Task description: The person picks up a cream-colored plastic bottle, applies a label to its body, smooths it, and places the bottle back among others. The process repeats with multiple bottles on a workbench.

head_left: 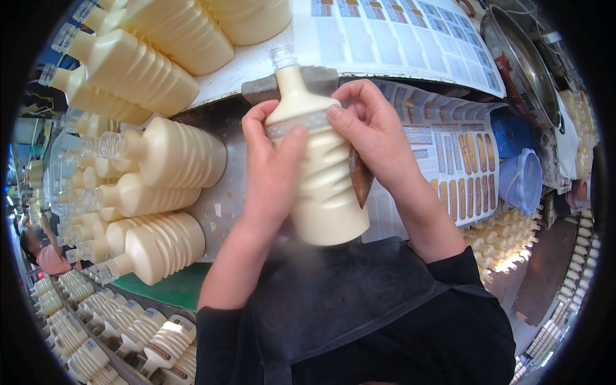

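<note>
A cream bottle point(330, 212) with a clear threaded neck and swirled ridges leans before me, its neck pointing away. Around its shoulder lies a pale, patterned decal strip point(312, 120). My left hand point(266, 160) grips the bottle's left side, its thumb pressing on the strip. At the strip's right end, my right hand point(375, 131) has thumb and index finger pinched against the bottle; what lies between them is partly hidden. A brown, pointed, scraper-like piece point(360, 181) shows under the right palm, beside the bottle. The bottle's neck crosses a grey block point(260, 88).
Several cream bottles point(183, 154) lie stacked at the left, more at the far left. Decal sheets point(385, 48) cover the far board, others point(449, 147) the right side. A blue bucket point(523, 179) and metal basin point(523, 58) stand right. A person point(51, 256) is far left.
</note>
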The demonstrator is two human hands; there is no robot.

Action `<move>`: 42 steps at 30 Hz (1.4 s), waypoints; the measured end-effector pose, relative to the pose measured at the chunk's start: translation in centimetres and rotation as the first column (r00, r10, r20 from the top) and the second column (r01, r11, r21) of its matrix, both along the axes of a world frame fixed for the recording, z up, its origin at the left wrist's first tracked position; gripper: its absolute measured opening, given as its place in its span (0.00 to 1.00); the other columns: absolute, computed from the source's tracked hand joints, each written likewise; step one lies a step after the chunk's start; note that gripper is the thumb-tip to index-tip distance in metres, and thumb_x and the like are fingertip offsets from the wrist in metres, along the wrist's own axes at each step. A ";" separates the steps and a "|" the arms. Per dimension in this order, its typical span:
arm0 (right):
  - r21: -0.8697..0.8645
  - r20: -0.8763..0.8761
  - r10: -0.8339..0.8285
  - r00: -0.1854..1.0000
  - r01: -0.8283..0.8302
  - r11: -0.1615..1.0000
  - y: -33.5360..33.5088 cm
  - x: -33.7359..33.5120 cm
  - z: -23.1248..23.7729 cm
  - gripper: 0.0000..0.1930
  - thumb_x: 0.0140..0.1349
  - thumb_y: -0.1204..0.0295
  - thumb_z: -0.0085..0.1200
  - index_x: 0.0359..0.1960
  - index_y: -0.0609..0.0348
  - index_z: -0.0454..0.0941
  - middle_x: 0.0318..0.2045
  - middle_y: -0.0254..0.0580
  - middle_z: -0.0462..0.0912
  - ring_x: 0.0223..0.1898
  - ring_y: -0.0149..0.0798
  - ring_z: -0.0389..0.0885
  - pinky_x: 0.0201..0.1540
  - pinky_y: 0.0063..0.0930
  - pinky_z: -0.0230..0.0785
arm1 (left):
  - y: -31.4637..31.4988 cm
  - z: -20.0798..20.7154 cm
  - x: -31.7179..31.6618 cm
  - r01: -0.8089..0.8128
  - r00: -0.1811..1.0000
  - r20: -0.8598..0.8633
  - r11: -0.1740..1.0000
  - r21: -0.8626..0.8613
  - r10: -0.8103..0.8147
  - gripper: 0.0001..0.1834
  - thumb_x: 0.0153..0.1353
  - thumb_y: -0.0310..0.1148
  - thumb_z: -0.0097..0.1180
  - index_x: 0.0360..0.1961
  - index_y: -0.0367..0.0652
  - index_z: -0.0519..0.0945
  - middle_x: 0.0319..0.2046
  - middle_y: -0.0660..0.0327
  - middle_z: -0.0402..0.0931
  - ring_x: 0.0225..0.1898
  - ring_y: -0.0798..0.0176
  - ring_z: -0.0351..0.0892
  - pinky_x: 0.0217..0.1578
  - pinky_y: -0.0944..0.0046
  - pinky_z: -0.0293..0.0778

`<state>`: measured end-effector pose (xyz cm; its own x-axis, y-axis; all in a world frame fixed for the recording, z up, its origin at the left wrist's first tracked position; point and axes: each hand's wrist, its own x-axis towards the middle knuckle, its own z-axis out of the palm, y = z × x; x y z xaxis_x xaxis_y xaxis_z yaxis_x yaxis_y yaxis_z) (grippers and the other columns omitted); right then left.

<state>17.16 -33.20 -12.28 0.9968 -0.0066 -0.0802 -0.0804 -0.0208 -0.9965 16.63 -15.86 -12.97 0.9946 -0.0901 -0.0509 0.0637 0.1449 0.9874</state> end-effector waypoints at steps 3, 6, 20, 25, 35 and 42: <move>0.010 -0.013 -0.032 0.999 0.032 0.999 0.1 0.1 -0.3 0.16 0.66 0.64 0.63 0.49 0.61 0.76 0.29 0.35 0.80 0.34 0.27 0.78 0.39 0.27 0.73 | 0.0 0.0 0.0 -0.001 1.000 0.006 1.000 0.003 0.001 0.31 0.69 0.38 0.58 0.65 0.36 0.59 0.57 0.49 0.67 0.57 0.61 0.70 0.60 0.60 0.71; 0.032 -0.007 -0.022 1.000 0.022 0.999 0.0 0.2 -0.7 0.16 0.68 0.63 0.61 0.48 0.61 0.76 0.31 0.35 0.81 0.36 0.27 0.78 0.41 0.27 0.73 | -0.1 0.3 0.0 -0.006 1.000 0.011 1.000 0.019 0.006 0.31 0.69 0.38 0.58 0.65 0.36 0.59 0.57 0.49 0.67 0.57 0.61 0.70 0.60 0.60 0.71; 0.138 -0.024 0.062 0.998 -0.058 0.989 0.0 0.6 -2.3 0.12 0.77 0.62 0.54 0.51 0.57 0.73 0.37 0.30 0.81 0.39 0.20 0.76 0.44 0.17 0.70 | 1.6 0.1 0.7 -0.006 0.990 -0.137 0.976 -0.218 -0.024 0.23 0.80 0.44 0.46 0.64 0.37 0.71 0.55 0.57 0.77 0.55 0.67 0.76 0.58 0.64 0.74; 0.100 -0.033 0.052 0.998 -0.048 0.994 0.0 0.6 -2.0 0.12 0.77 0.64 0.55 0.50 0.57 0.72 0.38 0.32 0.81 0.40 0.21 0.77 0.44 0.18 0.70 | 1.5 -0.7 0.8 -0.024 0.990 -0.137 0.963 -0.268 -0.014 0.19 0.80 0.42 0.46 0.61 0.39 0.73 0.52 0.58 0.80 0.51 0.69 0.79 0.55 0.65 0.76; 0.095 0.017 0.080 0.997 -0.081 0.992 -0.4 0.5 -2.7 0.12 0.77 0.63 0.54 0.51 0.58 0.74 0.38 0.32 0.81 0.39 0.21 0.77 0.44 0.17 0.70 | 1.3 -0.9 0.6 -0.013 0.995 -0.102 0.966 -0.259 -0.014 0.21 0.81 0.44 0.45 0.62 0.39 0.71 0.52 0.58 0.79 0.51 0.70 0.77 0.55 0.66 0.75; 0.267 -0.010 -0.152 0.988 0.150 0.952 -2.0 0.4 1.6 0.12 0.70 0.68 0.58 0.51 0.60 0.81 0.45 0.35 0.83 0.46 0.30 0.80 0.52 0.26 0.73 | 1.3 -0.1 0.6 0.024 0.989 -0.143 0.989 -0.148 -0.046 0.25 0.82 0.46 0.37 0.67 0.40 0.68 0.57 0.54 0.77 0.57 0.64 0.77 0.60 0.60 0.74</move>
<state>17.58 -35.17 -10.68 0.9866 -0.1369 -0.0892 -0.0515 0.2570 -0.9650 17.22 -14.59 -13.10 0.9735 -0.1421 -0.1792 0.2133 0.2817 0.9355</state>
